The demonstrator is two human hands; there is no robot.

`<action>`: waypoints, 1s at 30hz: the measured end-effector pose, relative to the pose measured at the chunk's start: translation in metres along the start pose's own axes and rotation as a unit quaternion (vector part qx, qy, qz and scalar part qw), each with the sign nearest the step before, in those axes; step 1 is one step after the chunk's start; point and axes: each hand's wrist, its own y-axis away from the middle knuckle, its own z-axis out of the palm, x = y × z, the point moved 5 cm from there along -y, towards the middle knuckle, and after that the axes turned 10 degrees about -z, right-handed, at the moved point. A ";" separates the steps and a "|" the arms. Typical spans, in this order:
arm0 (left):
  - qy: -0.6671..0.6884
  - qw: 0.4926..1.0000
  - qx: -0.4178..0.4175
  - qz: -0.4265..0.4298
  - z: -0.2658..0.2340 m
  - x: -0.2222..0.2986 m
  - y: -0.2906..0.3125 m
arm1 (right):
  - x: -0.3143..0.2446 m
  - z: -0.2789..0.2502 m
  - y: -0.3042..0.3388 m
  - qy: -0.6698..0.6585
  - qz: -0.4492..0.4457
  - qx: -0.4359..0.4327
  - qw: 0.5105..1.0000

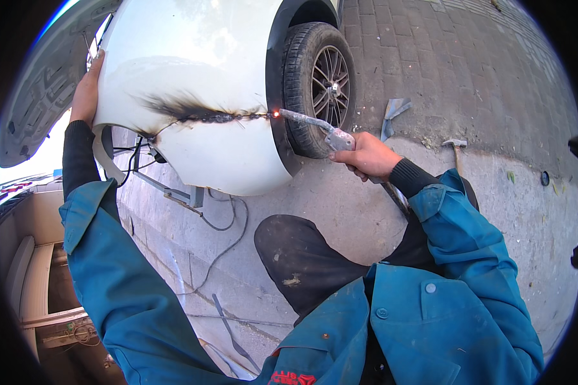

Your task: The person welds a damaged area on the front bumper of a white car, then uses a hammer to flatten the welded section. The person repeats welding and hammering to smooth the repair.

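Observation:
My right hand [369,157] is closed round the handle of a welding torch [311,122] with a grey bent neck. The torch's tip glows orange-red at the wheel-arch end of a dark, rough seam [218,118] across a white car body panel [225,157]. Black soot [173,108] fans out above the seam. At the panel's far left edge, my left hand [87,93] grips the rim; some of its fingers are hidden. Right beside the torch tip stands the car's tyre [298,70] with its spoked wheel.
The raised hood [45,77] is at far left. A hammer [455,144] and a crumpled grey strip [395,115] lie on the ground to the right. A thin cable [231,240] and a flat metal strip [231,330] are below. A metal bracket [186,196] projects under the panel.

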 end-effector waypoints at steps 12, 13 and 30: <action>-0.028 0.999 0.005 0.040 -0.003 -0.003 -0.008 | 0.002 0.001 -0.001 -0.014 -0.014 0.000 1.000; -0.031 0.999 0.002 0.042 -0.003 -0.002 -0.008 | 0.002 0.000 -0.001 -0.012 -0.018 0.000 1.000; -0.019 0.999 0.021 0.016 -0.001 0.001 -0.001 | 0.003 0.000 -0.002 -0.003 -0.005 0.001 1.000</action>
